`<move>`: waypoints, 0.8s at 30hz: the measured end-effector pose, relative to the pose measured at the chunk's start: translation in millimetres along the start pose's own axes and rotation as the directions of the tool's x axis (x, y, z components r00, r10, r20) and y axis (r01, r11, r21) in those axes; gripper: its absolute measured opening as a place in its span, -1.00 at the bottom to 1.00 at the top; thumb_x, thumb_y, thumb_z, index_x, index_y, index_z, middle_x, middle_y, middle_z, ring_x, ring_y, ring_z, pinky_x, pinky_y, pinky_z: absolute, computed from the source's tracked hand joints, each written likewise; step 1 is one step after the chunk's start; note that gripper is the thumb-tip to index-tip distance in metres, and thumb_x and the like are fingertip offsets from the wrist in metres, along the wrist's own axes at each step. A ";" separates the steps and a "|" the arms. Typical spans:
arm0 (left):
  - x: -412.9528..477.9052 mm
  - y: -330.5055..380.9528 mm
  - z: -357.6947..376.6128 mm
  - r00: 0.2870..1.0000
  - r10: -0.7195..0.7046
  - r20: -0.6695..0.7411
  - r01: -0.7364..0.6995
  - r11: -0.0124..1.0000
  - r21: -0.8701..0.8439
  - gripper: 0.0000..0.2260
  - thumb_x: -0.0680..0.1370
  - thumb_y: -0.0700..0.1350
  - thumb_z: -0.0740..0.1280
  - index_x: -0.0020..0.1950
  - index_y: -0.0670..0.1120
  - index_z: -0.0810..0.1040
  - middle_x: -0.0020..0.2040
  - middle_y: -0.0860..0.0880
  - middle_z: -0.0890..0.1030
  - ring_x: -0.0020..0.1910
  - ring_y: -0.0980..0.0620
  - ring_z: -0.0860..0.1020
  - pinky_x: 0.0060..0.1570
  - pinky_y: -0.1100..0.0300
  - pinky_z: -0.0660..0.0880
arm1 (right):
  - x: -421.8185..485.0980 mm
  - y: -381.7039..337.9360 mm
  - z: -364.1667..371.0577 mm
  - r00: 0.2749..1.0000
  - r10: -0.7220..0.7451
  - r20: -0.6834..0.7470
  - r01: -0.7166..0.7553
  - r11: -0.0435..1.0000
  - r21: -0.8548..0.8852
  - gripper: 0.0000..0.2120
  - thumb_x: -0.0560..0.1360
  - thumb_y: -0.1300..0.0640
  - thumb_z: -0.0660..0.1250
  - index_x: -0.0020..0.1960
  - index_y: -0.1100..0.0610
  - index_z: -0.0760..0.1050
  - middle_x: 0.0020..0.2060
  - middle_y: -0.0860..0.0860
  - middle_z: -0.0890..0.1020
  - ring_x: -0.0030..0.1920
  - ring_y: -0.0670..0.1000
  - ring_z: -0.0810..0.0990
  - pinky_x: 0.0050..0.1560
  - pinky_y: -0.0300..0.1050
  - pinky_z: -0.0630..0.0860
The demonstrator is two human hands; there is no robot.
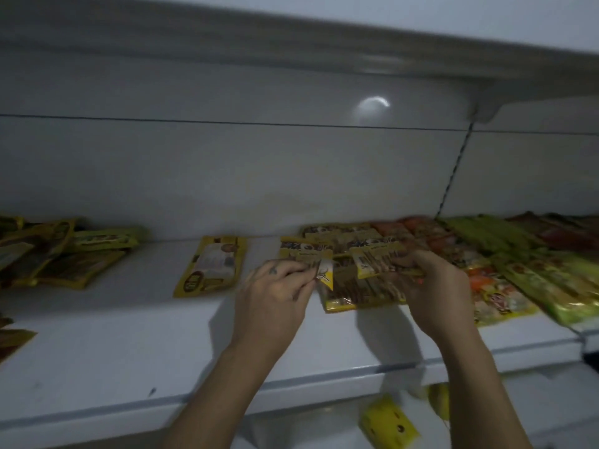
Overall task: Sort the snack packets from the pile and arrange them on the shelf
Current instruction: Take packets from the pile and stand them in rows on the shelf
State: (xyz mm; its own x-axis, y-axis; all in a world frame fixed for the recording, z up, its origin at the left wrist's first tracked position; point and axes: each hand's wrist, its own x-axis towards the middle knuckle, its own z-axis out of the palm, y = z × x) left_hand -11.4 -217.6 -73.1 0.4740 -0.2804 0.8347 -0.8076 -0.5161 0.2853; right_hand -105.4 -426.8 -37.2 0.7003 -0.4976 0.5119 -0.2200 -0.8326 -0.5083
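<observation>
Hands work mid-frame on the shelf (129, 351): left hand (275, 293) pinches one yellow packet's (324, 270) corner, right hand (434, 286) grips another packet (376, 262), probably squaring them onto their matching stack (359, 293).

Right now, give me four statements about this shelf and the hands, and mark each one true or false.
1. The right hand grips a yellow packet over the stack of yellow packets. True.
2. The left hand lies open and empty on the shelf. False: it pinches the corner of a second yellow packet.
3. The green packets lie to the right of both hands. True.
4. The lone yellow packet left of the hands stands upright. False: it lies flat on the shelf.
</observation>
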 end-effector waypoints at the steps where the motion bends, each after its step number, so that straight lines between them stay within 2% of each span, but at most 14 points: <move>1: -0.6 8.6 8.8 1.000 -0.011 0.018 0.011 1.000 -0.005 -0.78 0.48 -0.01 0.32 -0.11 -0.04 0.75 -0.13 0.06 0.70 -0.14 -0.01 0.63 -0.19 0.02 0.60 | 0.7 12.1 -4.6 1.000 0.010 0.006 -0.010 1.000 -0.002 -0.80 0.42 0.14 0.53 0.02 0.12 0.66 0.01 0.04 0.69 0.03 0.15 0.63 -0.11 -0.10 0.42; 5: -3.2 37.7 44.0 0.995 -0.035 0.092 0.031 0.999 0.043 -0.82 0.45 0.01 0.35 -0.14 0.00 0.75 -0.13 0.09 0.70 -0.15 0.03 0.62 -0.15 0.13 0.55 | 8.9 51.5 -7.7 0.996 0.024 0.089 -0.025 1.000 0.011 -0.83 0.42 0.17 0.53 0.01 0.09 0.66 0.00 0.01 0.69 0.04 0.11 0.62 -0.12 -0.16 0.33; 7: -4.8 46.9 59.7 0.987 -0.049 0.154 0.035 0.995 0.097 -0.88 0.40 -0.02 0.43 -0.15 0.03 0.74 -0.13 0.10 0.70 -0.15 0.02 0.63 -0.14 0.13 0.53 | 12.7 62.3 -4.2 0.993 0.003 0.119 -0.008 0.999 0.036 -0.82 0.41 0.17 0.53 0.01 0.08 0.66 -0.01 -0.01 0.69 0.02 0.09 0.62 -0.10 -0.14 0.40; 9: -6.0 50.3 71.9 0.973 -0.075 0.218 0.049 0.991 0.122 -0.88 0.39 -0.02 0.43 -0.15 0.04 0.74 -0.13 0.08 0.70 -0.16 -0.01 0.65 -0.17 0.09 0.56 | 16.1 69.3 1.0 0.983 -0.012 0.182 0.001 0.998 0.057 -0.82 0.43 0.19 0.51 0.03 0.09 0.67 0.03 0.00 0.69 0.05 0.09 0.62 -0.01 -0.07 0.49; 12: -10.1 50.5 82.0 0.945 -0.104 0.310 0.055 0.985 0.164 -0.85 0.44 0.03 0.38 -0.14 0.04 0.73 -0.12 0.07 0.70 -0.17 0.01 0.64 -0.14 0.09 0.56 | 17.6 76.1 7.3 0.954 -0.084 0.287 0.089 0.996 -0.002 -0.80 0.47 0.12 0.47 0.10 0.05 0.66 0.16 -0.02 0.65 0.18 0.06 0.57 0.14 -0.08 0.43; 15: -14.5 50.1 85.4 0.914 -0.145 0.379 0.069 0.976 0.208 -0.71 0.58 0.11 0.19 0.06 0.05 0.66 0.04 0.08 0.66 0.00 0.03 0.60 0.14 -0.02 0.49 | 13.7 79.7 14.5 0.952 -0.171 0.253 0.204 0.973 -0.107 -0.77 0.47 -0.11 0.40 0.09 -0.08 0.66 0.28 -0.03 0.58 0.33 0.10 0.45 0.29 0.06 0.31; 17: -15.2 49.9 85.6 0.894 -0.184 0.409 0.092 0.968 0.234 -0.63 0.60 0.14 0.07 0.18 0.07 0.59 0.14 0.10 0.62 0.13 0.03 0.55 0.26 -0.11 0.43 | 10.0 79.5 22.7 0.954 -0.205 0.218 0.232 0.967 -0.105 -0.71 0.45 -0.16 0.30 0.08 -0.10 0.66 0.25 -0.03 0.61 0.30 0.13 0.48 0.25 0.11 0.34; 21: -16.3 48.7 87.3 0.871 -0.214 0.443 0.102 0.960 0.262 -0.60 0.61 0.16 0.02 0.21 0.06 0.57 0.17 0.09 0.59 0.19 0.01 0.52 0.24 -0.09 0.42 | 10.1 77.1 35.6 0.930 -0.229 0.288 0.255 0.965 -0.056 -0.67 0.56 -0.09 0.23 0.23 -0.01 0.61 0.20 -0.08 0.62 0.26 0.05 0.48 0.22 0.03 0.40; 24: -17.4 50.2 87.1 0.873 -0.202 0.444 0.083 0.959 0.272 -0.60 0.62 0.15 0.04 0.22 0.04 0.57 0.19 0.07 0.60 0.22 -0.01 0.52 0.25 -0.12 0.42 | 9.6 78.5 40.3 0.938 -0.231 0.257 0.254 0.965 -0.060 -0.64 0.54 -0.09 0.18 0.18 0.01 0.63 0.15 -0.06 0.65 0.23 0.05 0.53 0.26 0.03 0.37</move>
State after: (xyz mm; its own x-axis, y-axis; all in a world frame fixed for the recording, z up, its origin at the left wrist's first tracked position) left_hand -29.6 -309.1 -114.4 0.7324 -0.5002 0.4619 -0.6395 -0.7382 0.2147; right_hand -88.5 -487.2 -100.0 0.8826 -0.2120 0.4195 -0.0753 -0.9447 -0.3192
